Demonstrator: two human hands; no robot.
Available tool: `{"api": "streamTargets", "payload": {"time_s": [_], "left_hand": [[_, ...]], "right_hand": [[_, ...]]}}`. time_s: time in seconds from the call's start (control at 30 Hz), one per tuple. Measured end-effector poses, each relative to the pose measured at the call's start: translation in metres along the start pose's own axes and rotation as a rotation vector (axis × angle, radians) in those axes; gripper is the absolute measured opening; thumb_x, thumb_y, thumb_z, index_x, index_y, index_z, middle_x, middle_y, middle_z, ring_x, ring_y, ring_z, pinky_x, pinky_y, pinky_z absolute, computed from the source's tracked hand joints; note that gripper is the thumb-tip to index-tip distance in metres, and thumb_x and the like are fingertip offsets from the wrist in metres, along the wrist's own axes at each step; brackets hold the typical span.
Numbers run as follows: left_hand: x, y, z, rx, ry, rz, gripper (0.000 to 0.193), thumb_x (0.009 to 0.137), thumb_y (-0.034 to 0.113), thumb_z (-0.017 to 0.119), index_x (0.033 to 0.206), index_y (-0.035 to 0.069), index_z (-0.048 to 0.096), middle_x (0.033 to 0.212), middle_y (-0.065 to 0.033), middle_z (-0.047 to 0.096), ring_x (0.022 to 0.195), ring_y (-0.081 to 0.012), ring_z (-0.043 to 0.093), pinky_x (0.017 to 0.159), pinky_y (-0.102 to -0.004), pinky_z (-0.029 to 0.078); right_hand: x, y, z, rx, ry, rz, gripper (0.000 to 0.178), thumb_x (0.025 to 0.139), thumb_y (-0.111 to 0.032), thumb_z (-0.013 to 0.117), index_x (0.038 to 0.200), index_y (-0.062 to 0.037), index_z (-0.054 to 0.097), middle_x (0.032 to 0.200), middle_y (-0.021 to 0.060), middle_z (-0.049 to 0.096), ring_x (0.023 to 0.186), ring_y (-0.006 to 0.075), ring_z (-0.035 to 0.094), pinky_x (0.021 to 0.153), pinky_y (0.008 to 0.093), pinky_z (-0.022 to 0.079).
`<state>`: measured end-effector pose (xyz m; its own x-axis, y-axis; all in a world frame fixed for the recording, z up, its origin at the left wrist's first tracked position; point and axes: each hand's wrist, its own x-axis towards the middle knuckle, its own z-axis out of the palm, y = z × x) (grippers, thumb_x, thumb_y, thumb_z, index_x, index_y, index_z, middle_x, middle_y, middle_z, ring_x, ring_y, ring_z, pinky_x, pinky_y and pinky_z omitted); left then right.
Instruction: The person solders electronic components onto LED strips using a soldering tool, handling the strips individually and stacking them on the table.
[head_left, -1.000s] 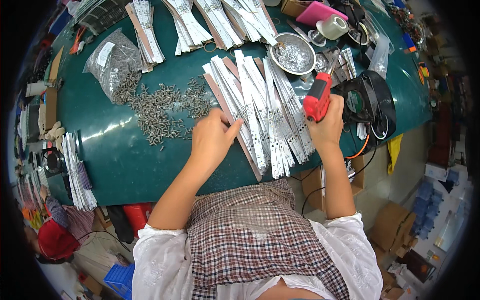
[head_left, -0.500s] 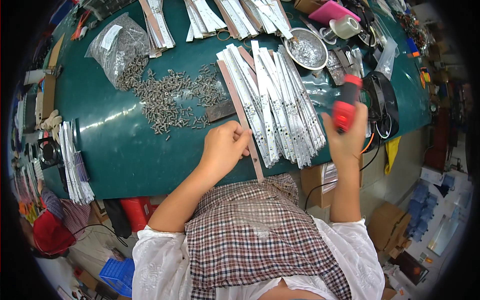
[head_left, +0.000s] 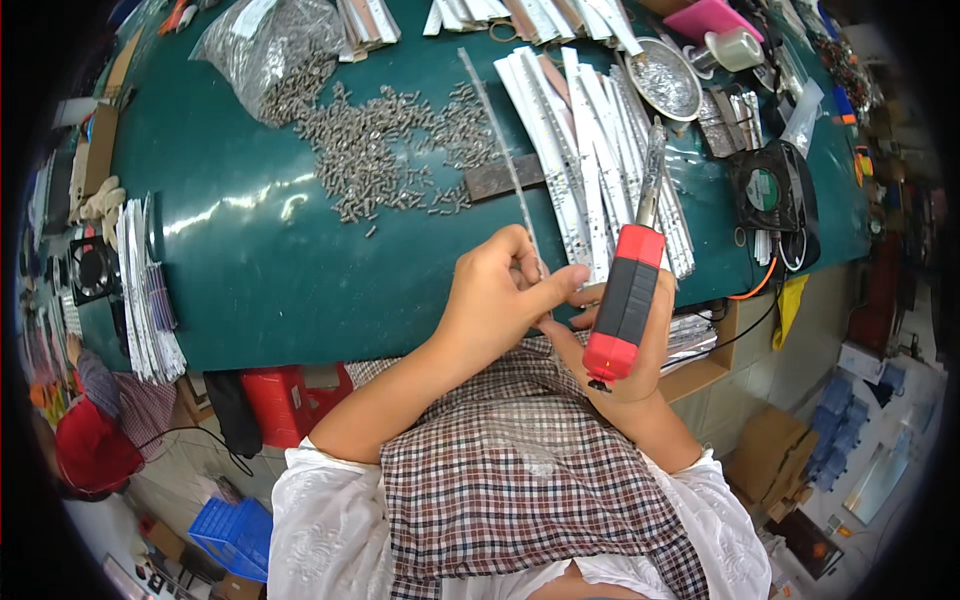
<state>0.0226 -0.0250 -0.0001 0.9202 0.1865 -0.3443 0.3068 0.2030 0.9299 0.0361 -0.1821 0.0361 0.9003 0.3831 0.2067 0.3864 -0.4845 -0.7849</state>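
My left hand (head_left: 492,292) is closed on the near end of a thin strip board (head_left: 503,140), which stands nearly edge-on and points away from me. My right hand (head_left: 640,345) holds a red-and-black soldering iron (head_left: 627,290), its metal barrel angled away from me. The right thumb and fingertips meet the left fingers at the strip's near end; whether they also grip it is hidden. Just beyond the hands lies a pile of white strip boards with small components (head_left: 580,165). Left of it are a dark flat bar (head_left: 492,180) and many small metal pins (head_left: 365,140).
A clear bag of metal pins (head_left: 262,50) lies at the far left. At the far right are a metal bowl (head_left: 640,92), a spool (head_left: 735,48) and a black fan (head_left: 762,190) with cables. More strip boards (head_left: 143,290) hang over the left table edge. A person in red (head_left: 98,445) sits at left.
My right hand has come left and down with the soldering iron to meet my left hand. My left hand has lifted the strip and turned it edge-on. The view has shifted slightly.
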Motion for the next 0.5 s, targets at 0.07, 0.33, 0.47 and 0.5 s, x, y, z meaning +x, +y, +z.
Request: {"api": "streamTargets", "payload": {"time_s": [0.07,0.33,0.47,0.5], "left_hand": [[-0.007,-0.005,-0.004,-0.114,0.018,0.013,0.049,0.075,0.030,0.086,0.068,0.008,0.043,0.056,-0.0010,0.051,0.052,-0.0062,0.046,0.045,-0.0234,0.037],[-0.022,-0.018,-0.022,-0.019,0.051,0.144,0.043,0.080,0.027,0.081,0.068,0.006,0.047,0.059,-0.0038,0.053,0.054,-0.0094,0.052,0.049,-0.0272,0.042],[-0.007,-0.002,-0.067,0.660,0.407,0.416,0.008,0.082,0.007,0.073,0.086,0.005,0.067,0.080,-0.0024,0.064,0.064,-0.0092,0.059,0.057,-0.0238,0.048],[0.000,-0.007,-0.080,0.778,0.474,0.497,0.008,0.079,0.005,0.074,0.085,0.006,0.068,0.080,-0.0029,0.064,0.062,-0.0129,0.060,0.055,-0.0253,0.048]], "right_hand": [[-0.004,0.002,0.011,0.003,-0.003,-0.028,0.065,0.064,-0.007,0.088,0.116,-0.0023,0.050,0.108,0.0115,0.053,0.097,0.0281,0.052,0.081,0.0378,0.046],[-0.017,0.006,0.037,0.369,0.009,0.221,0.050,0.078,0.007,0.073,0.117,0.0009,0.042,0.091,0.0096,0.061,0.079,0.0162,0.061,0.070,0.0275,0.050],[-0.007,-0.002,0.026,0.237,0.010,0.171,0.044,0.084,0.007,0.069,0.117,0.0008,0.040,0.087,0.0068,0.062,0.074,0.0089,0.061,0.068,0.0234,0.050],[-0.007,-0.005,0.023,0.236,0.010,0.173,0.044,0.084,0.007,0.069,0.117,0.0008,0.040,0.087,0.0068,0.062,0.074,0.0089,0.061,0.068,0.0234,0.050]]}}
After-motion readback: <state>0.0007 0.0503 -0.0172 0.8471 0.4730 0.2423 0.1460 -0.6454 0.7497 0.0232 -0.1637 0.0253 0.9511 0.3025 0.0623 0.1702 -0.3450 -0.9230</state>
